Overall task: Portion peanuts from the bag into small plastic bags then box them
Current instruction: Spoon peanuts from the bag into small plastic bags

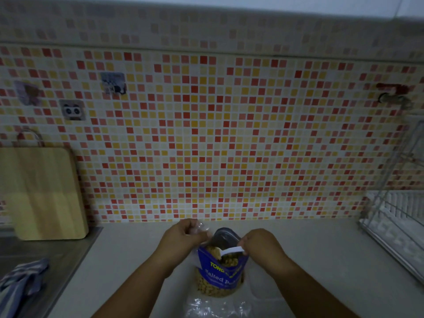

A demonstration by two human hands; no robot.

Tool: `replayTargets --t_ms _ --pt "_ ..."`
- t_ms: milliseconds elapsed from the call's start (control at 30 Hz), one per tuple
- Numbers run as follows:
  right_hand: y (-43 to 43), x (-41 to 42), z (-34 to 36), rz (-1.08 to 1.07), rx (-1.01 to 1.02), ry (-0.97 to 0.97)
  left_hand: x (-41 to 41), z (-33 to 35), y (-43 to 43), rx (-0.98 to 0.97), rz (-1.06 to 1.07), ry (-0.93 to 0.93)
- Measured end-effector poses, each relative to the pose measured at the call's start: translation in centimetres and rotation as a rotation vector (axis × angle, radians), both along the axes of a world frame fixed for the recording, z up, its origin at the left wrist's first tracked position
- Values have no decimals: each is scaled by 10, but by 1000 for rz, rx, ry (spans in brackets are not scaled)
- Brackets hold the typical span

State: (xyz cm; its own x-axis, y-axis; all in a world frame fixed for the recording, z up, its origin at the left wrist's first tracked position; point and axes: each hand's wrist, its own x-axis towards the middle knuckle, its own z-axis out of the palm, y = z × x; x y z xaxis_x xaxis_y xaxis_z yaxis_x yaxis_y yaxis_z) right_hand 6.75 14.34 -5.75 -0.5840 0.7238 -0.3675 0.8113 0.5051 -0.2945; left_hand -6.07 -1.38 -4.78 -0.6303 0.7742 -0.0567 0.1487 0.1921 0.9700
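**Blue bag open, spoon going in for a scoop**

Blue foil peanut bag with yellow lettering (pixel 218 271) is standing upright on the pale tabletop (pixel 137 249), close to the person and directly between the two hands. Its mouth is gaping upward. Tan peanuts (pixel 229 260) are showing in the opening and through the clear window low on its front, so it is looking well filled.

The right hand (pixel 260 245) is pinching the end of a white plastic spoon (pixel 231 250), its grip pressed tight on the handle. The spoon's long axis is running leftward from that hand into the bag's mouth, with the bowl sitting among the peanuts.

The left hand (pixel 183 236) is holding a small clear plastic bag (pixel 200 226) at the blue bag's far left corner, with the fingers curled round it. Whether that small bag's mouth is open cannot be told. It is lying to the left of the spoon's bowl and just beyond it, so a loaded spoon would probably be lifting out and travelling a short way leftward to reach it.

A dark rounded container (pixel 226 236) is sitting just behind the blue bag, its contents hidden. Crumpled clear plastic (pixel 213 306) is lying on the tabletop in front of the blue bag, and it is too blurred to tell whether it holds anything. The work appears to be at the scooping stage, with boxing not yet begun.
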Motion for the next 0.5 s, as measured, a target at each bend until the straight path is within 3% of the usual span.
replayTargets --t_ms 200,500 --pt "8 -2 25 141 -33 -427 -7 6 -1 4 23 39" --pt "23 9 34 210 55 -546 6 7 4 -163 -123 408"
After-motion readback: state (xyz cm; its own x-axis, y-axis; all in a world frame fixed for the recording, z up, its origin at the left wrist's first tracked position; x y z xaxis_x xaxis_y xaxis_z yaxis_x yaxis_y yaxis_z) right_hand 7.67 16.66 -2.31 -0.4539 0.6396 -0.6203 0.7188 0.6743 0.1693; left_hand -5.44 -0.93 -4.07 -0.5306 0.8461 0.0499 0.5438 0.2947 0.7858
